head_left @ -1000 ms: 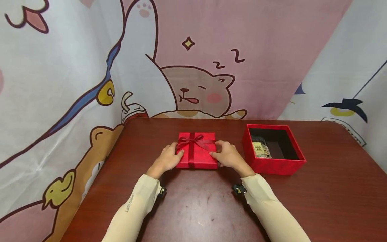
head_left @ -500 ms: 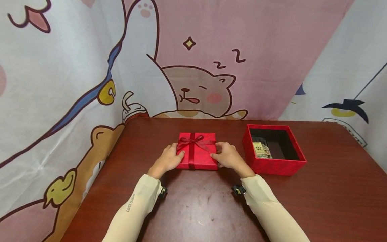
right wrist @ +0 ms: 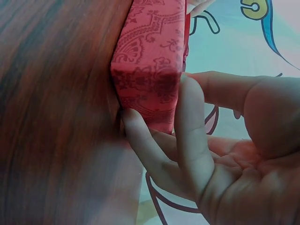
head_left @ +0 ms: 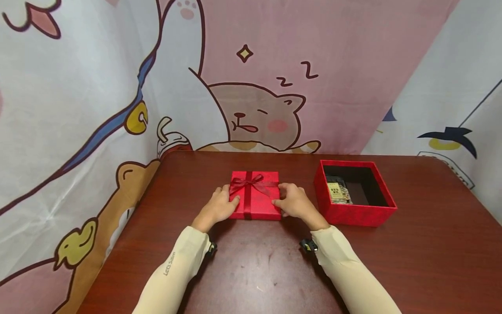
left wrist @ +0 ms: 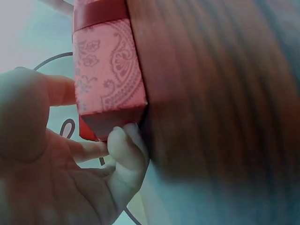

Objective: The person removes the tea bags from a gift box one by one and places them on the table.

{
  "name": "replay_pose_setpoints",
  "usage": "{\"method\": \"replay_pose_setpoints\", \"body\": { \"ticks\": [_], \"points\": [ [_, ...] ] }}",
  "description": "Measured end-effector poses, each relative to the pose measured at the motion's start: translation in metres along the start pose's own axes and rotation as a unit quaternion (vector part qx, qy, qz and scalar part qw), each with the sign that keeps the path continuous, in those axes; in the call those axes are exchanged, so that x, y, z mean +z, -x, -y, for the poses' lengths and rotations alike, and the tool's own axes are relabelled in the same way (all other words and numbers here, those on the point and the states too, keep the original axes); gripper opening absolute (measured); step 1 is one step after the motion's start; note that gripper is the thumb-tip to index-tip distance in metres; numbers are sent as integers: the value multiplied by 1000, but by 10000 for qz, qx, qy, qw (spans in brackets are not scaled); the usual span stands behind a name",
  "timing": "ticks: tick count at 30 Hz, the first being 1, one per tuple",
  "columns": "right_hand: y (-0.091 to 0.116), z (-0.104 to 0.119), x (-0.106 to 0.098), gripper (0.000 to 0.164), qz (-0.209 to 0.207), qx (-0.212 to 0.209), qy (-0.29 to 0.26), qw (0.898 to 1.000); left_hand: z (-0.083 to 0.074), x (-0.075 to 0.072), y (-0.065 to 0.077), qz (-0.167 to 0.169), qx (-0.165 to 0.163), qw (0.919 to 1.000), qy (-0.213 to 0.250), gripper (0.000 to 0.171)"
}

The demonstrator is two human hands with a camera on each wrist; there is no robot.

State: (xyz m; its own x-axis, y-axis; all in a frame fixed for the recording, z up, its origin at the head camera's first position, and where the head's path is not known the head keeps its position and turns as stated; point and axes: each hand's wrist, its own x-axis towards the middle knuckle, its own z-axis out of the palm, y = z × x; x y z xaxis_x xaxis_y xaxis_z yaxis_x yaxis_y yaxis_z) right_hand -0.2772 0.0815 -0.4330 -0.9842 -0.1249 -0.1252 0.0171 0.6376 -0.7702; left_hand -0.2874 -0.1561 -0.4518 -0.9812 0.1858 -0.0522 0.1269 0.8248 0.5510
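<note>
Head view: the left hand (head_left: 217, 206) and right hand (head_left: 296, 201) grip a flat red case (head_left: 262, 206) from its two sides, thumbs over the top face, other fingers along the side walls. The case sits on the dark reddish-brown table (head_left: 251, 272), near the far edge and left of an open red box (head_left: 351, 216). A dark red ribbon (head_left: 247, 210) crosses it, tied in a bow (head_left: 251, 185). The box has a dark interior; a packet with a yellow label (head_left: 336, 193) lies in its left part. Behind: cartoon-print cloth (head_left: 333, 109). Both forearms in cream sleeves (head_left: 166, 274), a dark device (head_left: 212, 248) at each wrist. Left wrist view: paisley-type pattern on the near wall; fingers bent against the corner and side wall, thumb toward the top. From this angle, lid or closed box cannot be told. Right wrist view: same hold mirrored, case clamped between thumb and fingers, one fingertip at its lower edge beside the table.
</note>
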Motion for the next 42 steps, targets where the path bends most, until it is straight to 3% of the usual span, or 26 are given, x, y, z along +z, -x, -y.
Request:
{"method": "replay_pose_setpoints", "body": {
  "ticks": [7, 11, 19, 42],
  "points": [
    [2, 4, -4, 59, -147, -84, -36, 9999, -3, -5, 0, -153, 4, 9998, 126, 58],
    [8, 4, -4, 59, -58, -36, 44, 10000, -6, -5, 5, -69, -178, 9997, -126, 59],
    [16, 10, -16, 52, -486, -298, 402, 9976, -23, -16, 11, -375, -251, 9978, -484, 59],
    [32, 22, -36, 51, -588, -532, 195, 9967, -51, -26, 20, -488, 11, 9988, -105, 54]
  ]
}}
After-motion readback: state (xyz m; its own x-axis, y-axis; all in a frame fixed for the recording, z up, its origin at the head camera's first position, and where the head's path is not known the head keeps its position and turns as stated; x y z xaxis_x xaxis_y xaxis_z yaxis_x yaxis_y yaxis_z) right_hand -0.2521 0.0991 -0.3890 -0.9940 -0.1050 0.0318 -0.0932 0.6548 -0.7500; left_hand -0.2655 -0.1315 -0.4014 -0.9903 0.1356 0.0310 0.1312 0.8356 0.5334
